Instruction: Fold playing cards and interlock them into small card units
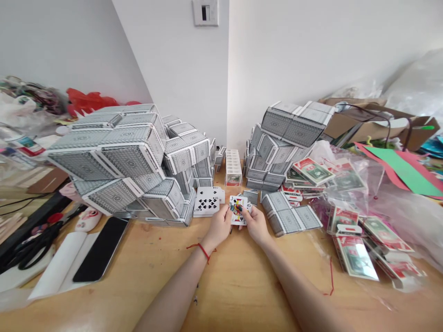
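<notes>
Both hands meet over the middle of the wooden table, holding playing cards (238, 216) face up with a jack in front. My left hand (220, 222) pinches the cards' left edge. On their right edge, my right hand (256, 223) is closed, and another card corner shows beside its thumb. Just left of the hands lies a face-up stack of large playing cards (206, 201), a ten of spades on top. Grey-backed card packs (287, 214) rest to the right. How many cards the hands hold is hidden.
Tall piles of grey card packs stand at left (128, 157) and right (277, 152). Between them is a clear box (233, 168). Red-and-green card boxes (356, 253) and plastic wrap lie at right. A black phone (101, 249) and scissors (41, 244) lie at left.
</notes>
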Demonstrator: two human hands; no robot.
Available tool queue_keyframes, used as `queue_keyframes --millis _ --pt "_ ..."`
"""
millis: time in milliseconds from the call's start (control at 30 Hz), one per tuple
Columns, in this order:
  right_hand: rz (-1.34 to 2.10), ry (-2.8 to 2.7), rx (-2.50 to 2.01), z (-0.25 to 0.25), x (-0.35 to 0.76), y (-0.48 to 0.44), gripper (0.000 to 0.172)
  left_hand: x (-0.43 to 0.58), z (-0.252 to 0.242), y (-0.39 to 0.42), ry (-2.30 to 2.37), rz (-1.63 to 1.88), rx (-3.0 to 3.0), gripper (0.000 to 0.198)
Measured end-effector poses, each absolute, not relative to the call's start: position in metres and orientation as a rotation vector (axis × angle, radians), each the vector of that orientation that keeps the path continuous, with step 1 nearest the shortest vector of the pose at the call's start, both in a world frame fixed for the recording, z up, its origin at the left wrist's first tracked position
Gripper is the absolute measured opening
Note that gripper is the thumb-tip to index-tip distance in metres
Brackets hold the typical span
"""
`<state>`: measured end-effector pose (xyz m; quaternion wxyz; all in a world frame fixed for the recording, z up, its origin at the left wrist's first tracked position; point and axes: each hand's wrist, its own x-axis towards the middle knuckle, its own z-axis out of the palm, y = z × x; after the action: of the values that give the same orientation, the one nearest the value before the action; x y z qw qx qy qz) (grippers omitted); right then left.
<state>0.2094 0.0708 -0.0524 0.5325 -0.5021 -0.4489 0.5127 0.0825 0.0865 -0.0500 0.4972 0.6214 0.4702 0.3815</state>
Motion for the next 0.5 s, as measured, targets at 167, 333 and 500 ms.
queue_keyframes --millis 167,333,500 --pt "1.200 -1.071 -1.214 -0.0549 0.2068 0.0704 0.035 0.0833 -0.0538 0.0853 1.288 0.876 1.589 0.040" --pt "1.188 -1.089 -1.230 -0.0534 0.2046 0.0698 0.039 0.0823 -0.0513 0.0828 1.278 0.879 1.556 0.043" --pt "1.163 -1.097 -1.262 -0.0509 0.2052 0.0699 0.039 0.0826 -0.0496 0.0816 1.258 0.934 1.579 0.041"
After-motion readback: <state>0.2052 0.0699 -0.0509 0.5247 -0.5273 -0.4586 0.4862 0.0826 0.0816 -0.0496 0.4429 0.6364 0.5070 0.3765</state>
